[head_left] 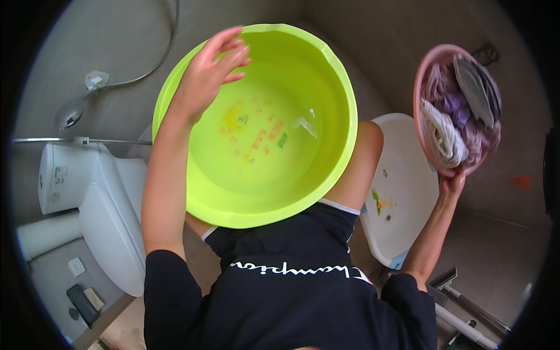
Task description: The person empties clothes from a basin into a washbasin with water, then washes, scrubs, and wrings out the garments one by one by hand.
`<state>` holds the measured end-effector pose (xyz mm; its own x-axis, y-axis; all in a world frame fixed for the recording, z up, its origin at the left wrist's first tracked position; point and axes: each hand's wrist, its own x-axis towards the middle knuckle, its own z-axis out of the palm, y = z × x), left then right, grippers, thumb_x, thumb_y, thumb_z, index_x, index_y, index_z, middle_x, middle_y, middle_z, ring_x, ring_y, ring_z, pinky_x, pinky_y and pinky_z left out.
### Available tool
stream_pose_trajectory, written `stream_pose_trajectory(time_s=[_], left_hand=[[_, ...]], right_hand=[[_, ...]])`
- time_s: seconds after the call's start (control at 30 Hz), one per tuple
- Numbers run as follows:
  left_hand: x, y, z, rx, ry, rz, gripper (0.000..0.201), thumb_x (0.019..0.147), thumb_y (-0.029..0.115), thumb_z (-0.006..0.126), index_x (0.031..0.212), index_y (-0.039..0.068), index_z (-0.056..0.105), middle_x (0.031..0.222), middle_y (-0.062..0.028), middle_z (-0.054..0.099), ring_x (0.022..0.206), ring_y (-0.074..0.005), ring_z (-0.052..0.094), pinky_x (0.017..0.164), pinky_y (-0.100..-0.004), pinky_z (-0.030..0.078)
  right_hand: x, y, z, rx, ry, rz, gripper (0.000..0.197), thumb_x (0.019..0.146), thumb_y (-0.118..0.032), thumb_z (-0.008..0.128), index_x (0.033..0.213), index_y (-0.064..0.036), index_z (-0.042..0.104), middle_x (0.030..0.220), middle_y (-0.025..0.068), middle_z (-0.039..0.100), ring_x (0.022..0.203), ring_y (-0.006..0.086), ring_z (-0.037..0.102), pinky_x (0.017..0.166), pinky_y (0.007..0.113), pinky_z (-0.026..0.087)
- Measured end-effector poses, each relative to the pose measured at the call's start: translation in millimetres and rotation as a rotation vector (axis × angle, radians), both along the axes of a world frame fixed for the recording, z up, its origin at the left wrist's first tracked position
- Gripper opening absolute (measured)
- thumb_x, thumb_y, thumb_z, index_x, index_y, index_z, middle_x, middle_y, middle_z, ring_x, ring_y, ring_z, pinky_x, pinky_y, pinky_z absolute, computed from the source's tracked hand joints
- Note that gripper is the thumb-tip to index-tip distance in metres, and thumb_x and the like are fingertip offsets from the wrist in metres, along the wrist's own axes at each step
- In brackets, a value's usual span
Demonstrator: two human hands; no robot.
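We are resting our left hand (211, 73), fingers spread flat, on the far rim of the lime-green basin (274, 175) at eleven o'clock, while our right hand (452, 184) is gripping the tilted pink basin of laundry (458, 108) from beneath, at three o'clock of the green one, well apart

A big basin (256, 128) sits centre, toilet (99, 198) left, laundry-filled bowl (458, 108) right.
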<state>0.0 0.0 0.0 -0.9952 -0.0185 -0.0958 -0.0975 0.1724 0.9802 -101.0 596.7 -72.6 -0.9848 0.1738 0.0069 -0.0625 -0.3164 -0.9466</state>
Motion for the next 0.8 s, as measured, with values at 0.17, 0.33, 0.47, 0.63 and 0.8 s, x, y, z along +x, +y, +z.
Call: stream_pose_trajectory(time_s=[0.17, 0.33, 0.47, 0.63, 0.8], left_hand=[[18.2, 50.0, 29.2, 0.403, 0.059, -0.316, 0.102, 0.076, 0.061, 0.059, 0.144, 0.010, 0.003, 0.150, -0.0125, 0.006, 0.137, -0.0294, 0.009, 0.108, -0.0450, 0.017], [72.2, 100.9, 115.3, 0.344, 0.224, -0.142, 0.113, 0.074, 0.067, 0.055, 0.141, 0.010, -0.016, 0.149, -0.0147, 0.007, 0.137, -0.0287, 0.010, 0.107, -0.0509, 0.015], [64.2, 97.9, 92.7, 0.378, 0.233, -0.116, 0.118, 0.072, 0.071, 0.054, 0.139, 0.009, -0.022, 0.150, -0.0136, 0.000, 0.138, -0.0270, 0.006, 0.108, -0.0507, 0.010], [39.9, 66.4, -1.4, 0.567, 0.101, 0.296, 0.086, 0.077, 0.070, 0.047, 0.142, 0.022, 0.015, 0.144, -0.0031, 0.025, 0.130, -0.0275, 0.028, 0.099, -0.0582, 0.026], [38.5, 70.9, -34.5, 0.883, 0.102, 0.458, 0.073, 0.079, 0.067, 0.046, 0.132, 0.018, 0.037, 0.132, -0.0029, 0.043, 0.121, -0.0217, 0.041, 0.096, -0.0528, 0.034]], right_hand=[[-5.8, -33.1, 24.5, -0.120, -0.127, 0.072, 0.045, 0.093, -0.020, 0.039, 0.130, 0.0046, 0.034, 0.128, 0.0185, 0.046, 0.118, 0.0314, 0.046, 0.102, 0.045, 0.035], [-18.3, -87.8, 68.7, 0.042, -0.176, 0.210, 0.033, 0.088, -0.012, 0.043, 0.114, 0.0065, 0.049, 0.108, 0.0176, 0.058, 0.098, 0.0275, 0.058, 0.089, 0.039, 0.045], [-26.8, -164.0, 71.8, 0.275, -0.111, 0.327, 0.018, 0.081, -0.007, 0.053, 0.093, 0.0050, 0.058, 0.085, 0.0107, 0.063, 0.076, 0.0186, 0.061, 0.069, 0.031, 0.051], [18.9, -278.6, 88.5, 0.424, 0.002, 0.436, 0.020, 0.074, -0.002, 0.052, 0.091, 0.0044, 0.062, 0.076, 0.0079, 0.062, 0.062, 0.0142, 0.058, 0.057, 0.025, 0.048], [12.9, -300.7, 72.0, 0.887, 0.233, 0.350, 0.030, 0.072, -0.012, 0.056, 0.100, -0.0058, 0.065, 0.075, 0.0108, 0.065, 0.070, 0.0149, 0.062, 0.066, 0.031, 0.048]])
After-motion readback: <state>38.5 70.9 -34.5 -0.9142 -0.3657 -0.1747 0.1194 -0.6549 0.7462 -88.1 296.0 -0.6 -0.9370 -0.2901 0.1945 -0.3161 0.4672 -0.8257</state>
